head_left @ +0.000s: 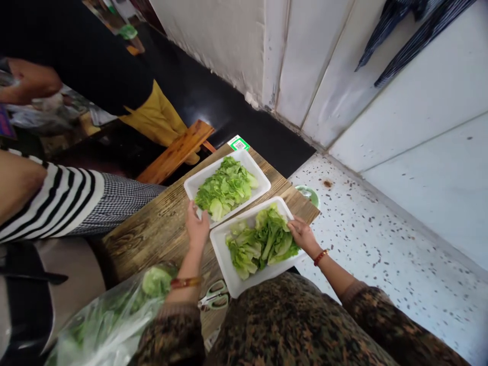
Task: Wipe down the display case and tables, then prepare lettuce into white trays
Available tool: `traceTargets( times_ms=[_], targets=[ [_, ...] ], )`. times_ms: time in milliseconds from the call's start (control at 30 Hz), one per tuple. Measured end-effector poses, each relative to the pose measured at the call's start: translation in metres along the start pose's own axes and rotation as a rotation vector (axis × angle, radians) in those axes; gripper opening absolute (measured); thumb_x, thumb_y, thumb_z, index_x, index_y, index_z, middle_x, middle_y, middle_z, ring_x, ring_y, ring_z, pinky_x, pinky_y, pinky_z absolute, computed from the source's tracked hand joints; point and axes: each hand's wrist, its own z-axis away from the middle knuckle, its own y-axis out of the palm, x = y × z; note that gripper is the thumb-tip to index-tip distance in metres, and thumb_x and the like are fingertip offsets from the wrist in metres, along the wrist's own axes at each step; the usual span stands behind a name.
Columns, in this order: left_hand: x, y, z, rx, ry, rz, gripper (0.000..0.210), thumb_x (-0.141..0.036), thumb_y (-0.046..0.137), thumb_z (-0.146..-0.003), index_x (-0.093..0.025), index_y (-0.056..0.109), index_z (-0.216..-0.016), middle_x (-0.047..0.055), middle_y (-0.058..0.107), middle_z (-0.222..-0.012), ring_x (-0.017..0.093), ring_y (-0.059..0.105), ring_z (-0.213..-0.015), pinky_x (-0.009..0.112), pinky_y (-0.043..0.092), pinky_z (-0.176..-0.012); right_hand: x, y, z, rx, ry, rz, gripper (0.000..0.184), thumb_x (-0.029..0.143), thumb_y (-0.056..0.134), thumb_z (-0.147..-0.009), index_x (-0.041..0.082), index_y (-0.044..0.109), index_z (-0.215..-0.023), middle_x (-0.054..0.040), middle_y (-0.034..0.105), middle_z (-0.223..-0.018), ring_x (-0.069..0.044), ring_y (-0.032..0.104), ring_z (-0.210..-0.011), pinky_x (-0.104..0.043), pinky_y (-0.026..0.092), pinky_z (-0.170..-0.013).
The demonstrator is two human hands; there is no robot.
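Two white plastic trays hold green lettuce. The far tray (263, 175) lies on the wooden table and carries a heap of loose leaves (226, 185). My left hand (197, 226) grips that tray's near-left edge, thumb and fingers on the rim. Closer to my body, the near tray (238, 290) holds larger lettuce leaves (263, 239). On its right rim my right hand (304, 236) is closed, beside the leaves; some fingertips are hidden. Scissors (215, 296) with pale green handles lie left of the near tray.
A clear plastic bag of lettuce (114, 315) is at lower left of the wooden table (148, 229). A green-and-white code card (239, 144) stands at the far edge. A wooden bench (179, 152) and people are on the left; a wall (419, 101) is on the right.
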Motion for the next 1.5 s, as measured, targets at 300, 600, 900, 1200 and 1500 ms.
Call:
traceTargets(
  times_ms=[300,600,900,1200,1500],
  targets=[
    [-0.016,0.013,0.125,0.337,-0.045,0.007,0.046,-0.042,0.055,-0.084,-0.018,0.056,-0.123,0.014,0.068,-0.118,0.023,0.07,-0.092,0.041,0.055,-0.087,-0.015,-0.08,-0.028,-0.343,0.235,-0.079,0.041,0.049,0.045,-0.09,0.018,0.069,-0.101,-0.0044,0.07,-0.075,-0.018,0.061,-0.064,-0.032,0.051,-0.064],
    [-0.033,0.035,0.138,0.434,-0.03,-0.047,0.04,-0.035,0.055,-0.082,-0.019,0.06,-0.118,0.011,0.069,-0.113,0.02,0.069,-0.086,0.038,0.055,-0.083,-0.074,-0.114,-0.065,-0.246,0.297,0.159,0.053,0.038,0.062,-0.074,0.011,0.063,-0.12,-0.0196,0.058,-0.13,-0.035,0.051,-0.123,-0.053,0.04,-0.104],
    [-0.024,0.034,0.168,0.44,-0.074,-0.115,0.025,-0.024,0.056,-0.081,-0.022,0.069,-0.102,0.005,0.07,-0.087,0.019,0.065,-0.078,0.036,0.052,-0.077,0.016,-0.061,-0.012,0.244,-0.208,0.003,0.03,0.032,0.047,-0.093,0.027,0.065,-0.117,-0.0071,0.069,-0.112,-0.022,0.064,-0.096,-0.039,0.053,-0.086],
    [-0.02,0.033,0.222,0.416,-0.156,-0.063,0.026,-0.017,0.057,-0.077,-0.019,0.071,-0.099,0.006,0.07,-0.084,0.019,0.063,-0.072,0.034,0.051,-0.072,0.042,0.014,-0.001,0.646,-0.647,0.44,0.022,0.014,0.052,-0.091,0.02,0.07,-0.101,-0.0075,0.068,-0.108,-0.022,0.056,-0.096,-0.036,0.042,-0.083],
    [-0.019,0.014,0.236,0.271,-0.266,0.029,0.024,-0.022,0.06,-0.077,-0.02,0.071,-0.098,0.005,0.072,-0.088,0.018,0.064,-0.074,0.032,0.05,-0.073,0.039,-0.012,0.008,0.574,-0.604,0.5,0.013,0.016,0.06,-0.086,0.022,0.069,-0.092,-0.0083,0.066,-0.1,-0.025,0.053,-0.096,-0.037,0.039,-0.082]
  ],
)
